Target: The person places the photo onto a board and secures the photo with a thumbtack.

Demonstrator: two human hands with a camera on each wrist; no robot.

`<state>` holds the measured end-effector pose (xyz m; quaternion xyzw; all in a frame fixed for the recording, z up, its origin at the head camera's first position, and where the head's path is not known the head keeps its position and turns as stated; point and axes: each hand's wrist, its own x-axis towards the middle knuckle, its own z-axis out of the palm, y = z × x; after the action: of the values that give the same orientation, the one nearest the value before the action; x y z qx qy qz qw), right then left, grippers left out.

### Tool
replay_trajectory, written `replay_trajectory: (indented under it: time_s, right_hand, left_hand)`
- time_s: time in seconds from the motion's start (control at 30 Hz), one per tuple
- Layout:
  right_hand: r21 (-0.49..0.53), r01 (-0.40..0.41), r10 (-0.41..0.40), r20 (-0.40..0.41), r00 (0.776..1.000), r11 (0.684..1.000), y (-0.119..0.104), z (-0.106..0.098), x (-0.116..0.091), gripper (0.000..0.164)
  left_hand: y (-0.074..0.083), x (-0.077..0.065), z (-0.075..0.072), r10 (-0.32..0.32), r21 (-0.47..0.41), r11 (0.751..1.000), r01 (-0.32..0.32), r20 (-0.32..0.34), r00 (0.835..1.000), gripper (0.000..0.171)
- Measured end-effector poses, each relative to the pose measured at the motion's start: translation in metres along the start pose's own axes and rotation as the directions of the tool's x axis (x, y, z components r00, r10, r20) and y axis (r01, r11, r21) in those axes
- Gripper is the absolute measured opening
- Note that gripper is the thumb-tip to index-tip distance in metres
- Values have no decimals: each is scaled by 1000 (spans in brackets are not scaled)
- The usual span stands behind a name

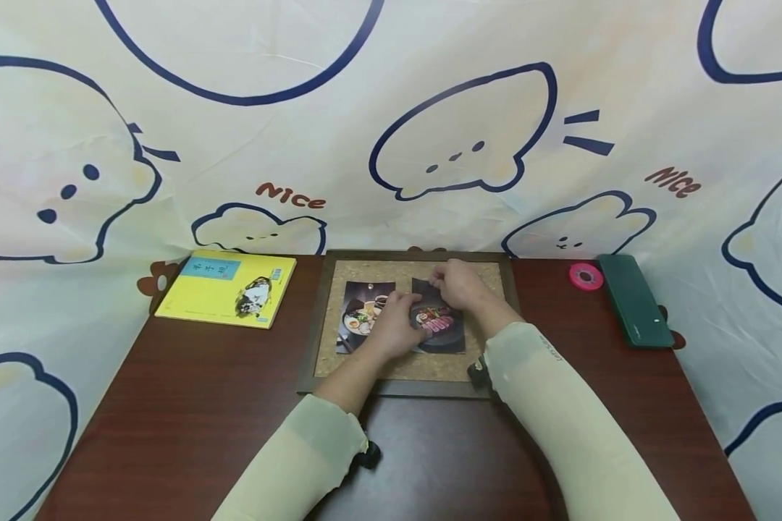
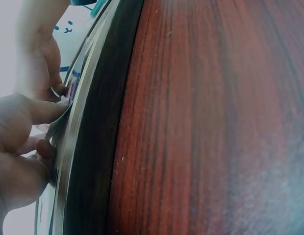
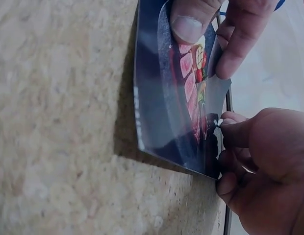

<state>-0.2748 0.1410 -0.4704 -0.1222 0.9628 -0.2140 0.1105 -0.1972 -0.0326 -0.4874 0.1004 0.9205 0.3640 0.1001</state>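
Observation:
A framed cork board (image 1: pixel 391 370) lies on the table with two food photos on it. The left photo (image 1: pixel 352 297), of a bowl with egg, has a small white pin at its top. On the right lies a dark photo (image 1: pixel 446 340) of sliced meat on a plate, its near edge bowed up off the cork. My left hand (image 1: pixel 396 325) holds this photo at its left side, thumb lying over the print. At its top edge my right hand (image 1: pixel 459 284) pinches a small white push pin (image 3: pixel 219 123) between thumb and fingertips.
Left of the board is a yellow book (image 1: pixel 228 289). At the right back are a pink round roll (image 1: pixel 586 276) and a dark green box (image 1: pixel 635 300). A patterned cloth (image 1: pixel 456 130) hangs behind the table (image 1: pixel 202 405) and on both sides.

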Motion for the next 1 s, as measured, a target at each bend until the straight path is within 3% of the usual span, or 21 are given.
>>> replay_trajectory:
  time_s: [1.0]
  right_hand:
    - [-25,-46,46,-9,999,999,0,-3,4,17]
  left_hand:
    - [-1,-1,3,3,-2,1000,-3,-1,1000,74]
